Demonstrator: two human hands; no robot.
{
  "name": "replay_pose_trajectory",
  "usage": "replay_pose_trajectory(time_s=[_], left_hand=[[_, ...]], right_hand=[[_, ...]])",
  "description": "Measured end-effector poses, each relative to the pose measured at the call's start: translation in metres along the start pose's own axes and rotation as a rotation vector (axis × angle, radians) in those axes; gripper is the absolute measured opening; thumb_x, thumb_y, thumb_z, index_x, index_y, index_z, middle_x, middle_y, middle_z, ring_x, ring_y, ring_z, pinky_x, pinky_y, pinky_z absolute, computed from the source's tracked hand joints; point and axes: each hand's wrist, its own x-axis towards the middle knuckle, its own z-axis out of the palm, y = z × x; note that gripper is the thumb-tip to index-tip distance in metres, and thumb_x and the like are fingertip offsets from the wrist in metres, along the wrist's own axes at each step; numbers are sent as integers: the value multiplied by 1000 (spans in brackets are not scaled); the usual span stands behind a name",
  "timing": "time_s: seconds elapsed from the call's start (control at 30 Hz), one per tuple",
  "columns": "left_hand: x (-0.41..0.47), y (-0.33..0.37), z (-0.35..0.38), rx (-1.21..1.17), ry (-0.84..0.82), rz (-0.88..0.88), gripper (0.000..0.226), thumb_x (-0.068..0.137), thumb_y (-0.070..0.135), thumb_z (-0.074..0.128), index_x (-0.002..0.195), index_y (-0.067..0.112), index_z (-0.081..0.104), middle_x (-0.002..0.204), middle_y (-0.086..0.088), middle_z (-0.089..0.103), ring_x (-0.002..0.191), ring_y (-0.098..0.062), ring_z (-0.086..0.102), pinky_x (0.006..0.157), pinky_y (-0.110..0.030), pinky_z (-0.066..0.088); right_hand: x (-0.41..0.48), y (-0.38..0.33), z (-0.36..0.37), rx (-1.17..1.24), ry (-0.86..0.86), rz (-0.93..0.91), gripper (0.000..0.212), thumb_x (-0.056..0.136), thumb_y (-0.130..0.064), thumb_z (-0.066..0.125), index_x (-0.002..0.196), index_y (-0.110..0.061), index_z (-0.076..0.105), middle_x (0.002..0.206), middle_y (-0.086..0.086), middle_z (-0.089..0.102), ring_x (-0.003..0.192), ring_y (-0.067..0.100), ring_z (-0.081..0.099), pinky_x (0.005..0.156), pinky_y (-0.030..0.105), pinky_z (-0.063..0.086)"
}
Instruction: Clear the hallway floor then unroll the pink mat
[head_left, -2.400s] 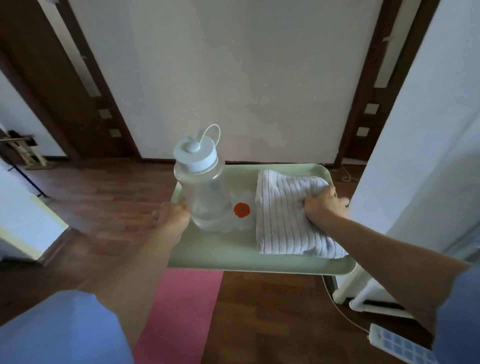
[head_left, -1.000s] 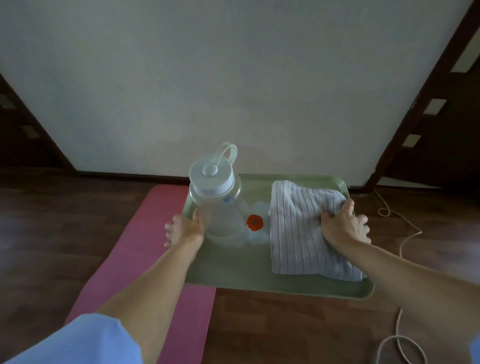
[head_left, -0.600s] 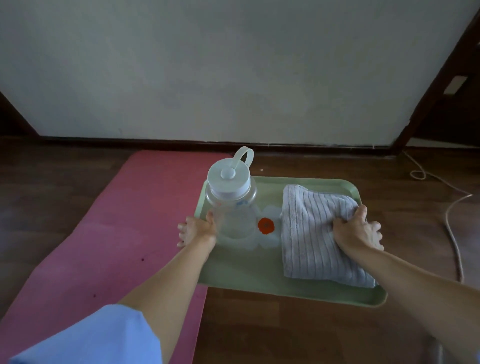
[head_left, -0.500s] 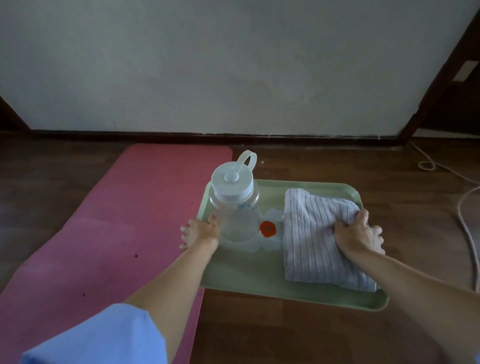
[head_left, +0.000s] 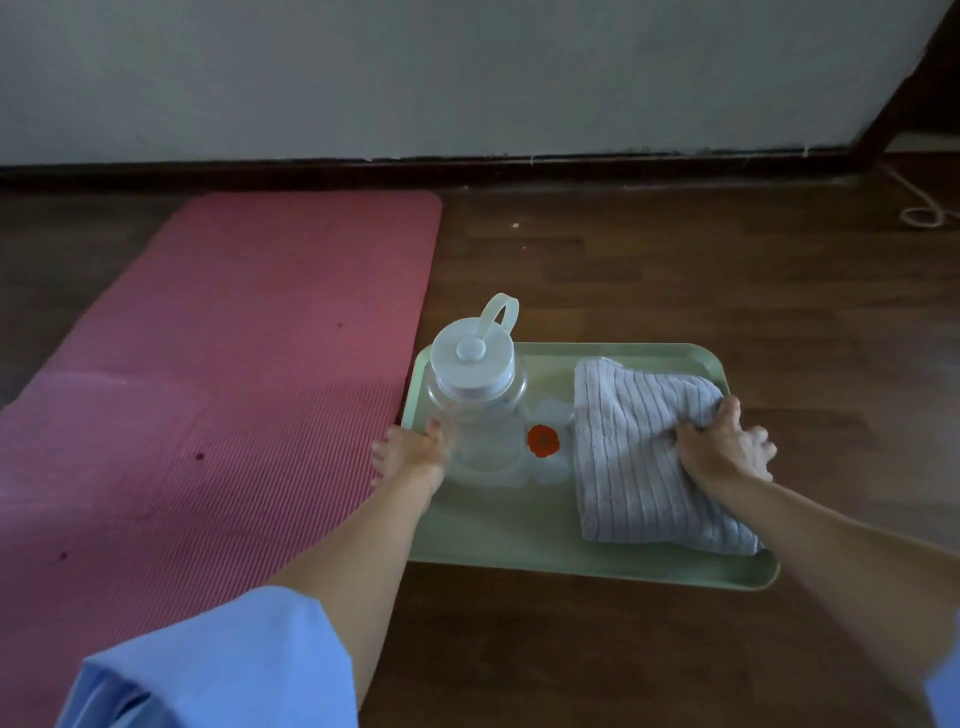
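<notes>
The pink mat (head_left: 218, 374) lies flat and unrolled on the wooden floor at the left, its far end near the wall. A pale green tray (head_left: 498, 540) sits low over the floor just right of the mat. My left hand (head_left: 410, 454) grips the tray's left rim beside a clear water bottle (head_left: 475, 395) with a white lid. My right hand (head_left: 724, 449) grips the right rim, its thumb pressing on a folded striped towel (head_left: 639, 457). A white flower with an orange centre (head_left: 544, 440) shows on the tray between bottle and towel.
A white wall with a dark baseboard (head_left: 467, 166) runs across the back. A white cord (head_left: 924, 210) coils on the floor at the far right by a dark door frame (head_left: 914, 88). Bare wooden floor (head_left: 675, 270) stretches right of the mat.
The tray has come down from waist height toward the floor beside the mat, both hands still on its rims. The view has tilted down and closer to the floor.
</notes>
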Motion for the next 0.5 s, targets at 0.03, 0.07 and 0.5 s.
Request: replay_pose_trajectory(time_s=[0.03,0.07,0.5], left_hand=[[3,-3,6,8,-6,0,69,92,50,42,142,2,32,149,-23,25,137,-39,27,113,-53,25],[6,-6,10,10,-11,0,68,91,51,42,139,2,36,146,-22,29,135,-39,30,112,-53,26],[38,-15,37,72,-55,52,63,93,49,42,138,6,35,144,-14,29,135,-35,26,109,-52,29]], right_hand=[[5,3,5,3,-10,6,62,90,-40,45,145,-23,21,136,23,36,128,39,31,101,52,32],[7,6,10,5,-22,9,62,90,-39,45,145,-23,21,136,23,35,129,39,30,101,52,32],[42,16,52,17,-116,13,55,92,-32,43,141,-17,23,137,25,34,130,39,28,103,52,31]])
